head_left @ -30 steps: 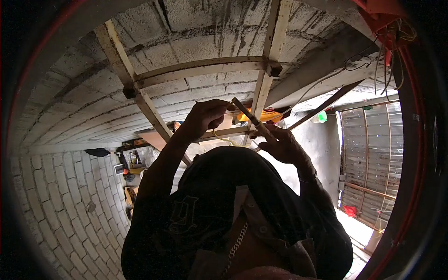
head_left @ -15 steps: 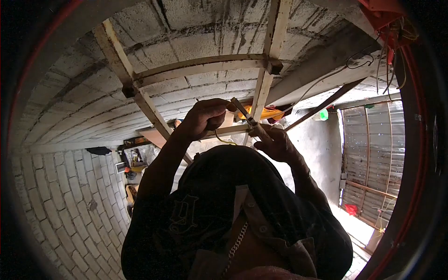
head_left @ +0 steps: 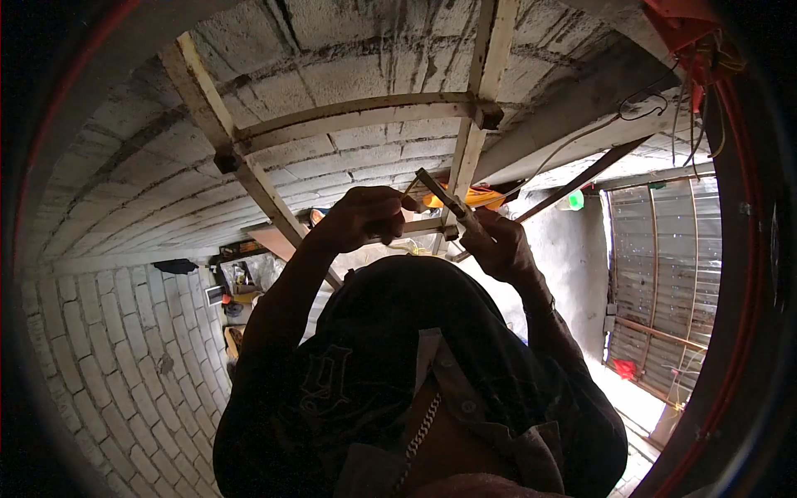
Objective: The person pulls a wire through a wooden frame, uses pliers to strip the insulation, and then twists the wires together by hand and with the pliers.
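My right hand (head_left: 501,246) is closed around the pale handle of what looks like a utility knife (head_left: 440,189). Its long flat blade slants up and to the left. Across from it, my left hand (head_left: 363,219) has its fingers curled and pinched on a thin wire (head_left: 410,189), whose end rises to the blade's tip. Both hands are raised in front of my chest, a short gap apart. The fingers of both are dark against the light behind them.
A metal frame of pale square tubes (head_left: 357,114) stands beyond the hands, before a block wall (head_left: 365,70). Orange-yellow cloth (head_left: 477,197) lies behind the blade. A cluttered shelf (head_left: 239,278) is at left. Corrugated sheets (head_left: 664,266) and loose hanging wires (head_left: 693,108) are at right.
My left hand has lowered slightly and turned. The knife has rotated, showing a narrower, darker side of the blade, and my right hand has shifted a little to the right.
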{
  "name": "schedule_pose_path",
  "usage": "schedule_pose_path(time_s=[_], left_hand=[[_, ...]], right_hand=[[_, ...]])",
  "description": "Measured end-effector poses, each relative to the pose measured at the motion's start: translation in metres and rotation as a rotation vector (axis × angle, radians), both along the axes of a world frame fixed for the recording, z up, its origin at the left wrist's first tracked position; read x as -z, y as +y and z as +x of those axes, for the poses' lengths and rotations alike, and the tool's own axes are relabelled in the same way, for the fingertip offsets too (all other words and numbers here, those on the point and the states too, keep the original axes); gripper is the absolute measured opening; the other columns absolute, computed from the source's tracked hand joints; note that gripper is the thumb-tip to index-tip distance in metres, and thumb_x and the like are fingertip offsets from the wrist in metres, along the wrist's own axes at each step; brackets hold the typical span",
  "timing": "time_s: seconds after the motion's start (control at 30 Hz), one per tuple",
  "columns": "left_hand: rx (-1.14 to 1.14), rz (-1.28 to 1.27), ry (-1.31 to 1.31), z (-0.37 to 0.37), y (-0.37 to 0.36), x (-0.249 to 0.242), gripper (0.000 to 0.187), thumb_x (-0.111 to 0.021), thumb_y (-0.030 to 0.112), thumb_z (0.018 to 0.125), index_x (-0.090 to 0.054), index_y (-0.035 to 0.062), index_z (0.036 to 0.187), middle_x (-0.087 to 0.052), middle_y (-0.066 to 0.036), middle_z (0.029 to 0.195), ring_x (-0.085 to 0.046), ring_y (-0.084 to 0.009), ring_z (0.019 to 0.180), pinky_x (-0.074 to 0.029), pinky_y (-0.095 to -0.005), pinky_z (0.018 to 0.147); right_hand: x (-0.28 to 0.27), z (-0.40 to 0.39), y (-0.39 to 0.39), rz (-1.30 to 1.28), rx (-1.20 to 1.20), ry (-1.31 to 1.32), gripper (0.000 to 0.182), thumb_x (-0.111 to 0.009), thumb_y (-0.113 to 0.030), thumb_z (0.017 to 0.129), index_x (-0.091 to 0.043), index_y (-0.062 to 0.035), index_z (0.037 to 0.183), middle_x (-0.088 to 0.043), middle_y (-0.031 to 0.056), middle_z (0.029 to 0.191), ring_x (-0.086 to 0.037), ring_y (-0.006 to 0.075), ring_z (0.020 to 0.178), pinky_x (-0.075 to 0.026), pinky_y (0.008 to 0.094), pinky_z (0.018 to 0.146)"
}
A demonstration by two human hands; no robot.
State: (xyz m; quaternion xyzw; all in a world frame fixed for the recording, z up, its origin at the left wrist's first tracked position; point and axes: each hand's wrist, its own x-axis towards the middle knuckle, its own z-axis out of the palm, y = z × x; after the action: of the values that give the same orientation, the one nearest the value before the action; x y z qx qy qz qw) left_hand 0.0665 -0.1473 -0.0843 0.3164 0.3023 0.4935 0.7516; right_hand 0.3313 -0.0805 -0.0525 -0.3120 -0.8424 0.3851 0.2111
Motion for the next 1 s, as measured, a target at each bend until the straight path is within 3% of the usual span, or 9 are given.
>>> schedule_pose_path(time_s=[0.07,0.3,0.43,0.5,0.53,0.6,0.77,0.93,1.0], left_hand=[[-0.017,-0.093,0.331,-0.006,0.001,-0.005,0.030,-0.053,0.018,0.091,-0.055,-0.0057,0.109,-0.062,-0.009,0.068,-0.058,-0.0155,0.053,-0.046,-0.0276,0.050],[-0.059,-0.056,0.204,-0.001,-0.003,-0.016,0.029,-0.053,0.016,0.091,-0.057,-0.0038,0.112,-0.065,-0.011,0.080,-0.057,-0.0093,0.053,-0.045,-0.0212,0.047],[0.020,-0.014,0.385,-0.008,0.001,-0.017,0.030,-0.055,0.017,0.090,-0.058,-0.0047,0.110,-0.065,-0.012,0.084,-0.062,-0.0133,0.062,-0.051,-0.0243,0.057],[0.018,-0.009,0.424,-0.008,0.000,-0.014,0.030,-0.056,0.018,0.090,-0.058,-0.0049,0.109,-0.066,-0.012,0.085,-0.063,-0.0146,0.063,-0.052,-0.0253,0.060],[-0.051,-0.040,0.417,-0.005,0.000,-0.014,0.029,-0.056,0.018,0.090,-0.059,-0.0045,0.107,-0.066,-0.011,0.085,-0.063,-0.0149,0.065,-0.053,-0.0263,0.062],[-0.119,-0.067,0.409,-0.003,0.002,-0.012,0.027,-0.055,0.018,0.090,-0.061,-0.0040,0.105,-0.066,-0.010,0.086,-0.064,-0.0153,0.067,-0.053,-0.0273,0.065],[-0.175,0.141,0.659,-0.001,0.006,-0.003,0.023,-0.052,0.014,0.091,-0.062,-0.0040,0.100,-0.066,-0.010,0.085,-0.063,-0.0156,0.074,-0.052,-0.0285,0.071],[-0.143,0.007,0.742,0.007,0.008,-0.014,0.022,-0.051,0.014,0.092,-0.062,-0.0032,0.100,-0.062,-0.007,0.075,-0.057,-0.0129,0.064,-0.048,-0.0263,0.062],[-0.148,-0.018,0.728,0.009,0.009,-0.012,0.022,-0.052,0.014,0.091,-0.063,-0.0027,0.100,-0.060,-0.006,0.071,-0.054,-0.0120,0.060,-0.047,-0.0256,0.059]], right_hand=[[0.003,0.002,0.002,0.042,0.003,-0.040,0.020,-0.065,-0.008,0.077,-0.060,0.0009,0.093,-0.062,0.0152,0.080,-0.062,0.0252,0.072,-0.049,0.0332,0.061],[0.008,0.001,0.004,0.149,-0.025,0.007,0.014,-0.063,-0.006,0.077,-0.061,0.0007,0.089,-0.063,0.0188,0.086,-0.064,0.0302,0.077,-0.052,0.0334,0.063],[-0.003,-0.002,0.003,0.109,0.006,-0.006,0.014,-0.062,-0.005,0.078,-0.061,-0.0004,0.091,-0.063,0.0177,0.086,-0.064,0.0308,0.077,-0.052,0.0336,0.062],[-0.001,0.000,0.006,0.398,-0.074,-0.098,0.016,-0.063,-0.006,0.078,-0.060,-0.0003,0.093,-0.063,0.0167,0.086,-0.064,0.0296,0.077,-0.051,0.0332,0.062],[-0.001,0.000,0.005,0.399,-0.075,-0.098,0.016,-0.063,-0.006,0.078,-0.060,-0.0003,0.093,-0.063,0.0167,0.086,-0.064,0.0296,0.077,-0.051,0.0332,0.062],[-0.003,0.000,0.000,0.050,0.106,-0.075,0.018,-0.064,-0.008,0.078,-0.060,-0.0003,0.094,-0.063,0.0159,0.086,-0.064,0.0281,0.077,-0.051,0.0331,0.063],[0.006,0.001,-0.006,0.044,0.126,-0.088,0.020,-0.065,-0.008,0.077,-0.060,-0.0002,0.095,-0.063,0.0159,0.086,-0.064,0.0273,0.077,-0.051,0.0329,0.064],[0.004,0.000,-0.007,0.221,0.046,-0.126,0.022,-0.066,-0.008,0.076,-0.061,-0.0011,0.096,-0.063,0.0153,0.087,-0.064,0.0277,0.078,-0.051,0.0333,0.066],[0.007,0.004,-0.006,-0.017,0.087,-0.173,0.026,-0.067,-0.007,0.075,-0.061,-0.0020,0.099,-0.063,0.0143,0.090,-0.064,0.0280,0.080,-0.052,0.0339,0.067]])
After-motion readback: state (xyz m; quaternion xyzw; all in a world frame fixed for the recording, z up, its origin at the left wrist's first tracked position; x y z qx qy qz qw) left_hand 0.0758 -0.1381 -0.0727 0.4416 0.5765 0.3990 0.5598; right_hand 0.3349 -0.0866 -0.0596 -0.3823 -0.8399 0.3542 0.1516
